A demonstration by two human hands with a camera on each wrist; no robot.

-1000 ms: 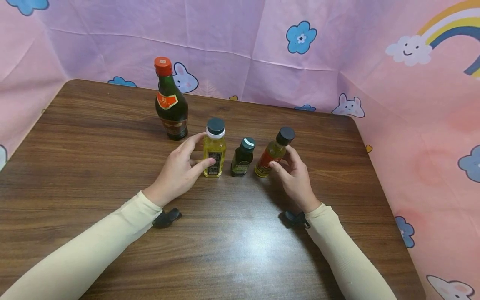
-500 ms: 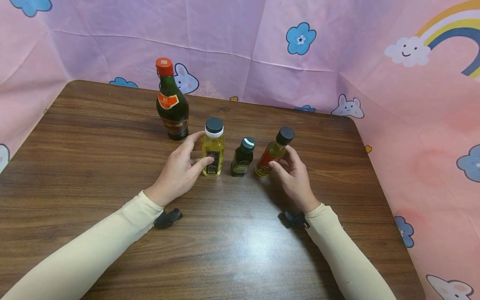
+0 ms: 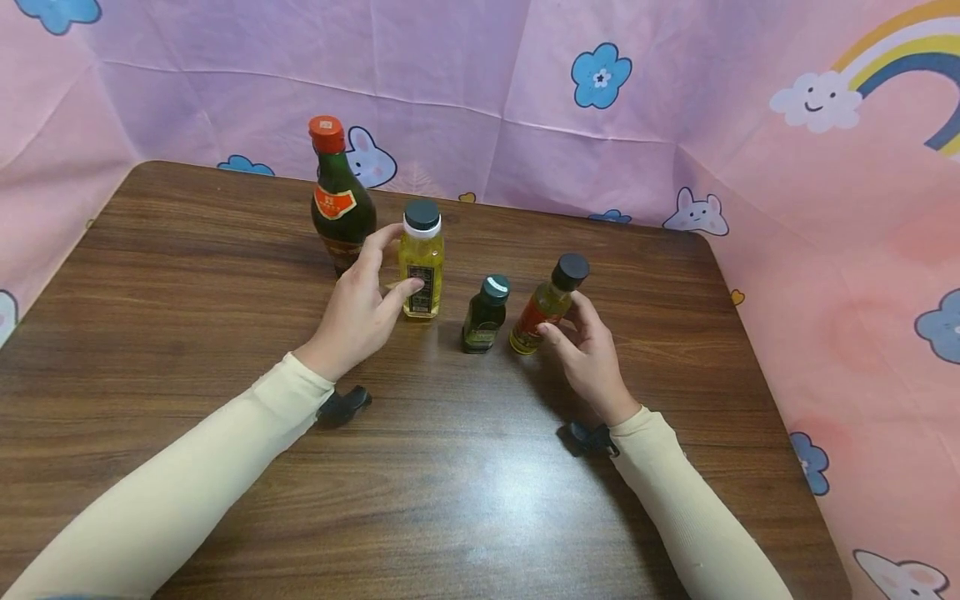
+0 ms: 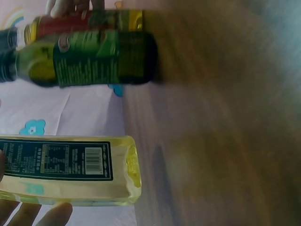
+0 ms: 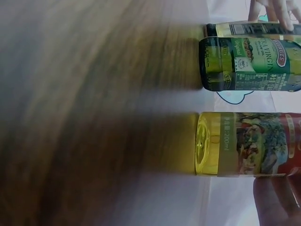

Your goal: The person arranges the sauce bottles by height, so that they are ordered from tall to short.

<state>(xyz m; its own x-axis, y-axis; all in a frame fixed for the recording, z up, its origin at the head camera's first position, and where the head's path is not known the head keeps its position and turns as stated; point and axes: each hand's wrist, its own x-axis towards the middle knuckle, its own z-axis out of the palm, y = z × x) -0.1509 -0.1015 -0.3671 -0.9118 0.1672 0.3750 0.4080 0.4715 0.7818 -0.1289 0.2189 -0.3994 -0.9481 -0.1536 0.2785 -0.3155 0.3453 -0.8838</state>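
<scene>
Fingers of the left hand (image 3: pixel 356 308) curl round the yellow bottle (image 3: pixel 421 267), seemingly just above the worktop (image 3: pixel 420 517); those of the right hand (image 3: pixel 592 358) hold the red-label bottle (image 3: pixel 542 312). Steady, upright carriage should serve best. The small bottle (image 3: pixel 483 321) stands between; the tall bottle (image 3: pixel 341 204), partly hidden behind the left hand, probably obstructs leftward travel.

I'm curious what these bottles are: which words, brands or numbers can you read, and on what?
"...TRA VIRGIN": small dark-green glass bottle, start unclear.
"OLIVE OIL": same bottle.
"Original": same bottle.
"...RGES": its oval logo, start unclear.
"200ml": slim round bottle of yellow oil with a red label.
Too small or blurred: all remaining print, including that on the square clear bottle of yellow oil and the tall dark-green bottle with a red cap.
</scene>
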